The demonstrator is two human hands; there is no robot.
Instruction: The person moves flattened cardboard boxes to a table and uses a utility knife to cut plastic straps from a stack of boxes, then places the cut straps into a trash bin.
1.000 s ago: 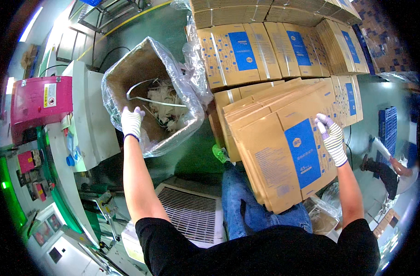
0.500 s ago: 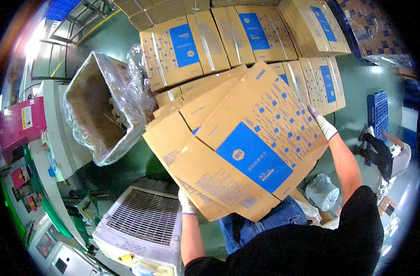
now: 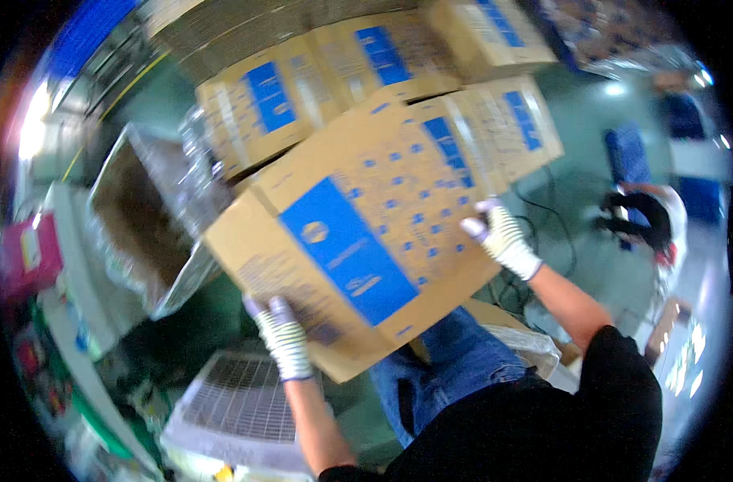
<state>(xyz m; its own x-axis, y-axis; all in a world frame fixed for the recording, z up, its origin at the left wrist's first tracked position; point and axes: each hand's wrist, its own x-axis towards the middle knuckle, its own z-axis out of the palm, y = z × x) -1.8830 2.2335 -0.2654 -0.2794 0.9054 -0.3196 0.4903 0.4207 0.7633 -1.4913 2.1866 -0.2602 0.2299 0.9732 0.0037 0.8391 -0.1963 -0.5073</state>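
Note:
A flattened cardboard carton (image 3: 374, 193), brown with a blue printed panel and small blue marks, lies tilted in front of my body. My left hand (image 3: 285, 337), in a striped white glove with purple fingertips, grips its lower left edge. On the opposite edge, at the right, my right hand (image 3: 507, 241) has hold of it in a matching glove, thumb and a finger showing on top. The other fingers are hidden or blurred. Whether more sheets lie under this one cannot be made out.
Strapped bundles of similar cartons (image 3: 334, 64) stand beyond. At left is a plastic-lined bin (image 3: 142, 217); a grey slatted unit (image 3: 238, 402) stands near my left forearm. Cables (image 3: 571, 257) cross the floor at right, where another person (image 3: 655, 217) bends beside a blue pallet (image 3: 626, 153).
The fanned cartons now show as one sheet, with the lower ones out of sight. Both hands have shifted, and more of their fingers show on top. My view has swung to the right.

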